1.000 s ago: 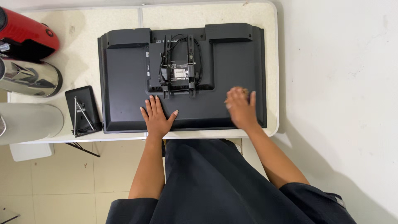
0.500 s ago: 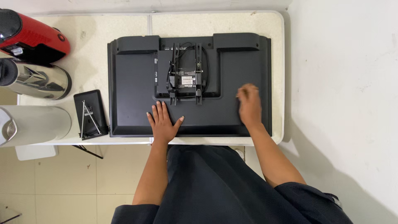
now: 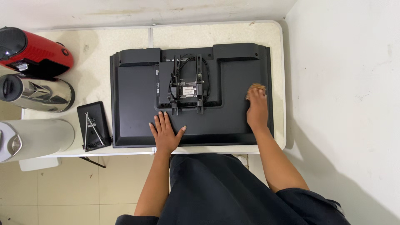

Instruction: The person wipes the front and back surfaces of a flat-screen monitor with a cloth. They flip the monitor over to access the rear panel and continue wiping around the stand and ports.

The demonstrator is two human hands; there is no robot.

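A large black flat screen [image 3: 133, 96] lies face down on a cream table [image 3: 216, 33], with a metal mounting bracket and cables [image 3: 186, 85] at the middle of its back. My left hand [image 3: 166, 133] rests flat, fingers spread, on the back panel near its front edge. At the panel's right side my right hand [image 3: 257, 110] presses a small brownish object [image 3: 256, 87] held under its fingertips. What that object is I cannot tell.
At the table's left stand a red appliance [image 3: 35, 52], a steel flask [image 3: 35, 93] and a pale cylinder [image 3: 37, 137]. A small black plate with metal legs [image 3: 93, 125] lies beside the screen. A white wall [image 3: 346, 83] runs close along the right.
My right hand has slid across the back panel, away from me and a little to the right. My left hand has stayed in place. The view has shifted slightly.
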